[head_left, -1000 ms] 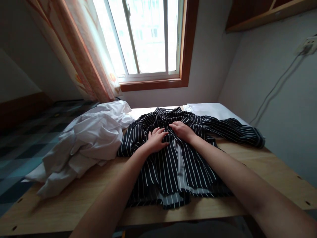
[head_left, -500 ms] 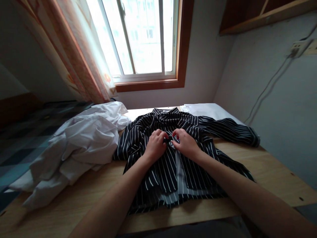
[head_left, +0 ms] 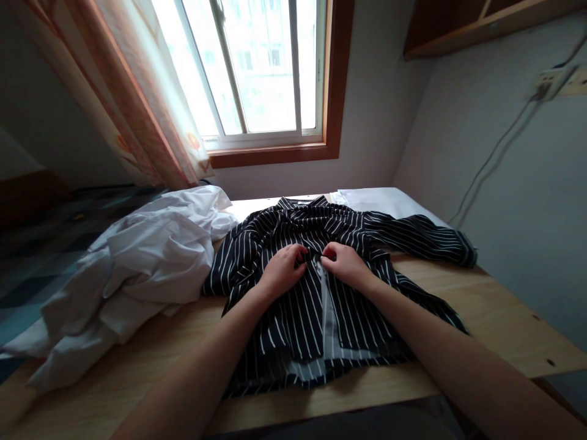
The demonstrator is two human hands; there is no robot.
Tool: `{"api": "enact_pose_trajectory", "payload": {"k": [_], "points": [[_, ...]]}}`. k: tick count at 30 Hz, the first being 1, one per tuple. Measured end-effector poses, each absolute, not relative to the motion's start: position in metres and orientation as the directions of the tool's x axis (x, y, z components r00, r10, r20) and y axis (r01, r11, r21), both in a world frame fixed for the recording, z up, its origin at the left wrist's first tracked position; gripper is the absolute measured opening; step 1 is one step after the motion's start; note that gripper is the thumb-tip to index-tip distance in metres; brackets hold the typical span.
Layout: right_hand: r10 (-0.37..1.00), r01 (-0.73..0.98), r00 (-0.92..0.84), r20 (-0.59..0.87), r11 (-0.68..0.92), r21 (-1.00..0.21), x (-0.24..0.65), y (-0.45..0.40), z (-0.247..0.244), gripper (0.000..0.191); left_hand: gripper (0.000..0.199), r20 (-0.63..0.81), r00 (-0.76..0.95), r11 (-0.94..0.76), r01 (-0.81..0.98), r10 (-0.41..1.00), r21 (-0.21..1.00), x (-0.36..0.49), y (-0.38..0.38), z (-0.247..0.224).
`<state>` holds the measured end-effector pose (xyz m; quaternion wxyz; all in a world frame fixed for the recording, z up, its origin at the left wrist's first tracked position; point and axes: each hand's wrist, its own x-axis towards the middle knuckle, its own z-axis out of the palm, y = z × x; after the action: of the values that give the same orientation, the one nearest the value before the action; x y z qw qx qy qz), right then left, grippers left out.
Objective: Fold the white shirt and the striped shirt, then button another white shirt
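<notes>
A black shirt with white stripes (head_left: 293, 305) lies front up on the wooden table, its collar toward the window and its hem toward me. Below the middle the front edges part, showing a pale inner side. My left hand (head_left: 285, 267) pinches the front edge of the shirt at mid-chest. Just to the right, my right hand (head_left: 343, 263) pinches the opposite edge. A short fold of cloth runs between my fingertips; any button there is too small to make out. One sleeve (head_left: 422, 237) stretches out to the right.
A crumpled white cloth (head_left: 151, 263) is heaped on the left of the wooden table (head_left: 495, 324). Something white and flat (head_left: 380, 200) lies at the back right. Behind are a window (head_left: 266, 73) and a curtain (head_left: 151, 91); a cable (head_left: 495, 153) hangs on the right wall.
My fingertips have drawn slightly apart, with the cloth still between them. The whole view has shifted a little as my head moved.
</notes>
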<state>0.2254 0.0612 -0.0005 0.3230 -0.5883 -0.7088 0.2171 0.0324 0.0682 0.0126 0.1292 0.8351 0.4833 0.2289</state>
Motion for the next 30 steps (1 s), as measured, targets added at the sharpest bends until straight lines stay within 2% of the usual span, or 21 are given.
{"api": "enact_pose_trajectory", "payload": {"k": [9,16,22,24,30], "points": [[0.981,0.457,-0.178,0.072,0.147,-0.877,0.241,0.068,0.001,0.014,0.019,0.255,0.375,-0.448,0.818,0.891,0.362,0.041,0.071,0.009],[0.987,0.168,-0.145,-0.069,-0.044,-0.985,0.248,0.065,0.014,0.016,0.014,0.261,0.365,-0.438,0.835,0.894,0.333,0.040,0.073,0.012],[0.994,-0.083,-0.108,-0.028,-0.037,-0.996,0.242,0.064,0.013,0.025,0.009,0.242,0.379,-0.446,0.820,0.893,0.360,0.041,0.073,0.013],[0.994,-0.067,-0.109,0.021,0.014,-0.998,0.236,0.063,0.009,0.025,0.009,0.241,0.380,-0.446,0.819,0.893,0.362,0.041,0.073,0.013],[0.979,0.205,-0.116,0.170,0.191,-0.960,0.225,0.063,-0.004,0.015,0.013,0.226,0.376,-0.437,0.818,0.899,0.375,0.040,0.073,0.011]]}}
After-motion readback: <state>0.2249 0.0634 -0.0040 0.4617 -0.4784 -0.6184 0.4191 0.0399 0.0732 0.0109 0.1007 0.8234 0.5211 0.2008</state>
